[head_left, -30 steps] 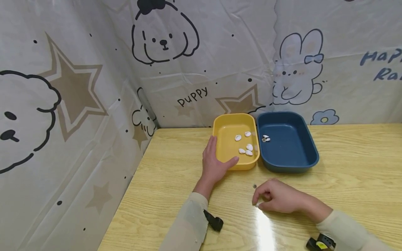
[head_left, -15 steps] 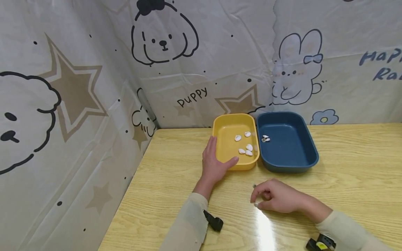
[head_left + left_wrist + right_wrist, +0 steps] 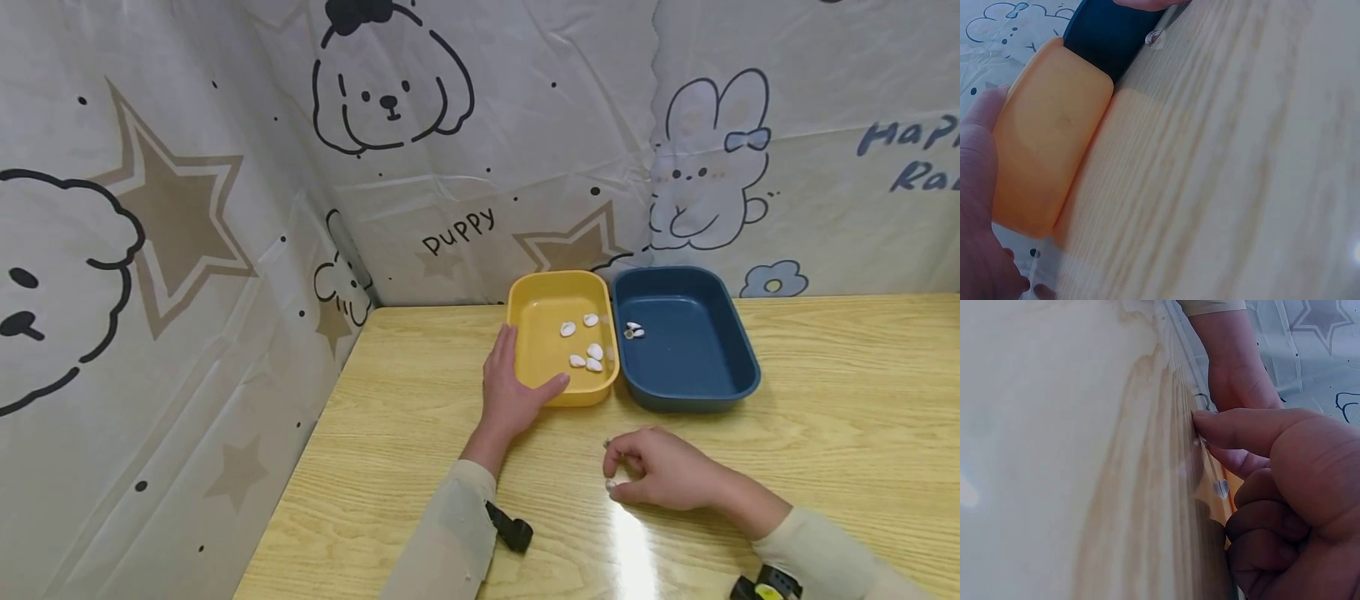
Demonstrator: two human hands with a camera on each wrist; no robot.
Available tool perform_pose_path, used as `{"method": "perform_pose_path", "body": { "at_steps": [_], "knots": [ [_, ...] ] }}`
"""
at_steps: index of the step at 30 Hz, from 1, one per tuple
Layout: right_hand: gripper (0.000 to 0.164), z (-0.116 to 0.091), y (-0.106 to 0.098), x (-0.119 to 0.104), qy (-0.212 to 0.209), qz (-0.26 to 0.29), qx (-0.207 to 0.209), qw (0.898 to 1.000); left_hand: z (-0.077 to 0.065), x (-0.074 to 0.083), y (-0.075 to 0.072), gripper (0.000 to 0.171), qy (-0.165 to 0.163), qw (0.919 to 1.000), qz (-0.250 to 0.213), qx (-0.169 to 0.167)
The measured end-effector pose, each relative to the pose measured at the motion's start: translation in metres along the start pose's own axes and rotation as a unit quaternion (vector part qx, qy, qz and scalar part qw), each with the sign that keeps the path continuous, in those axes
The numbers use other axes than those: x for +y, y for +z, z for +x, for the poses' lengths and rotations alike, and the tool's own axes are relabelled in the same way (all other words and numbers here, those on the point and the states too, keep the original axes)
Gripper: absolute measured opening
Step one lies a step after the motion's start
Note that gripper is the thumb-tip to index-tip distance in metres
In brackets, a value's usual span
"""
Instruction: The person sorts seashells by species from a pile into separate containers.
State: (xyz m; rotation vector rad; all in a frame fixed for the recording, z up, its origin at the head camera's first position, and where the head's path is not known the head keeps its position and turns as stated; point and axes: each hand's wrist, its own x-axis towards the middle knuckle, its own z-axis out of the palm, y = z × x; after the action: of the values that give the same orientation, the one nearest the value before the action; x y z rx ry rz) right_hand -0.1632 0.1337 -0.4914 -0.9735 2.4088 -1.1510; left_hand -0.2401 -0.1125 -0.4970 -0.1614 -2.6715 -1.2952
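Observation:
My left hand (image 3: 510, 392) holds the near left corner of a yellow bin (image 3: 540, 287), thumb over the front rim and fingers along the left wall. Several white seashells (image 3: 595, 351) lie inside that bin. In front of the bins, my right hand (image 3: 667, 471) pinches a small pale shell (image 3: 611, 485) between thumb and index finger, low over the table. Another small greyish shell (image 3: 607, 445) lies just beyond the index finger; the right wrist view shows this striped shell (image 3: 1221, 489) beside the curled fingers.
A dark blue bin (image 3: 742, 367) stands against the yellow bin's right side, with a little cluster of shells (image 3: 634, 331) near its left wall. Both bins sit at the back of the wooden table (image 3: 420, 400). A printed curtain (image 3: 570, 125) hangs behind and to the left.
The pale shell at my right fingertips has shifted slightly away from me and left, and the thumb and index finger have shifted around it. My left hand and the bins stay put.

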Motion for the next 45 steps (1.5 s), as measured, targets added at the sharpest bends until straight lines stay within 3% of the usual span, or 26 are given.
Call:
{"method": "perform_pose_path", "body": {
  "at_steps": [21, 33, 45],
  "knots": [
    [0.013, -0.003, -0.007, -0.004, 0.024, 0.017, 0.001, 1.000, 0.000, 0.000, 0.000, 0.111, 0.000, 1.0000, -0.005, 0.001],
    [0.014, -0.001, -0.038, -0.020, -0.002, -0.019, 0.053, 0.998, 0.000, 0.000, 0.000, 0.112, 0.002, 1.0000, -0.005, 0.003],
    [0.015, 0.001, -0.071, -0.037, 0.009, -0.007, 0.096, 0.995, 0.001, -0.002, 0.000, 0.112, -0.001, 1.0000, -0.008, -0.001]
  ]
}}
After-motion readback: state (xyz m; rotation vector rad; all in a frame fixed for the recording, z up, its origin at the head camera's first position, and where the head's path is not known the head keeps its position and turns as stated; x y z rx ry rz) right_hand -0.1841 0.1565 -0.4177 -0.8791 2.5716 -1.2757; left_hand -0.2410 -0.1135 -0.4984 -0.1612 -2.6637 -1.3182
